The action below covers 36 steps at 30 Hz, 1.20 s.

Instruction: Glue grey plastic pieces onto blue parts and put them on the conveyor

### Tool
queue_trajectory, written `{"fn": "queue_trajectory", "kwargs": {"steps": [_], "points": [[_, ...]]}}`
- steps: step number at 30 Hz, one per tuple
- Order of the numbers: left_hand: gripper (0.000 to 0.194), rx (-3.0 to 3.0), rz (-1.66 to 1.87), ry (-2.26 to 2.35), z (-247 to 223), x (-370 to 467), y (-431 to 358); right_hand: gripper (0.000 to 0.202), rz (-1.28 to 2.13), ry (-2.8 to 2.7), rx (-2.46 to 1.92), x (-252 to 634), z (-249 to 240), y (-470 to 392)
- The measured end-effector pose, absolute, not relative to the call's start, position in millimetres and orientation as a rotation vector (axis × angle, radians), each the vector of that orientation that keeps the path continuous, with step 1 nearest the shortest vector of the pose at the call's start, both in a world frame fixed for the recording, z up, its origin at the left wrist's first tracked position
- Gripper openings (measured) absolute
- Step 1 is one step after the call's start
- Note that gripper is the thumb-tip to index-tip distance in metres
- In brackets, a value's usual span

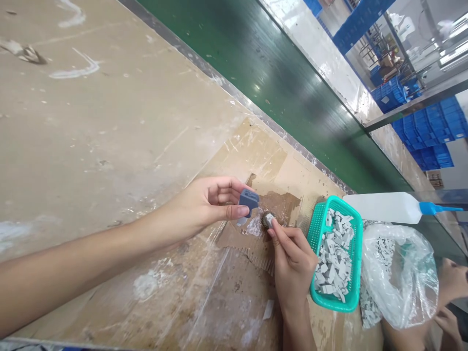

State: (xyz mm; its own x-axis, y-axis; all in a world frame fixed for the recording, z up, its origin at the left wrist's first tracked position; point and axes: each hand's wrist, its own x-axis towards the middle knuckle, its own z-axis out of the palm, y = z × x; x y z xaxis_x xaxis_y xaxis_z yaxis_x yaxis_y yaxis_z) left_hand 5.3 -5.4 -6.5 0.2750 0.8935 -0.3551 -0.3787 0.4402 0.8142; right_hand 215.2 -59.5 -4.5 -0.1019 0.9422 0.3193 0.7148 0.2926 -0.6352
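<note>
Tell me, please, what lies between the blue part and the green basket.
In the head view, the right hand with a grey piece is between them, over cardboard.

slate-blue plastic part (248, 201), small, blocky, slotted top, held raised over stained cardboard (234, 237); small light gray block (269, 220), angular, pinched at one end, tilted, near the plastic part, same cardboard below

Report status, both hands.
Left hand: gripping notched blue-grey plastic block. Right hand: pinching small whitish rectangular piece over brown cardboard. Turquoise perforated plastic basket close beside right hand.
</note>
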Motion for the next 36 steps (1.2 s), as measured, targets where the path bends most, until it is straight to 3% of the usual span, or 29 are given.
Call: {"fn": "queue_trajectory", "kwargs": {"steps": [17,36], "points": [[0.024,0.746,0.883,0.945,2.9,9.2,-12.0,0.044,0.196,-1.865,-1.35,215.9,1.2,-59.9],[0.014,0.883,0.782,0.976,11.8,18.2,-24.1,0.046,0.206,-1.893,-1.281,219.3,1.6,-65.5]]}}
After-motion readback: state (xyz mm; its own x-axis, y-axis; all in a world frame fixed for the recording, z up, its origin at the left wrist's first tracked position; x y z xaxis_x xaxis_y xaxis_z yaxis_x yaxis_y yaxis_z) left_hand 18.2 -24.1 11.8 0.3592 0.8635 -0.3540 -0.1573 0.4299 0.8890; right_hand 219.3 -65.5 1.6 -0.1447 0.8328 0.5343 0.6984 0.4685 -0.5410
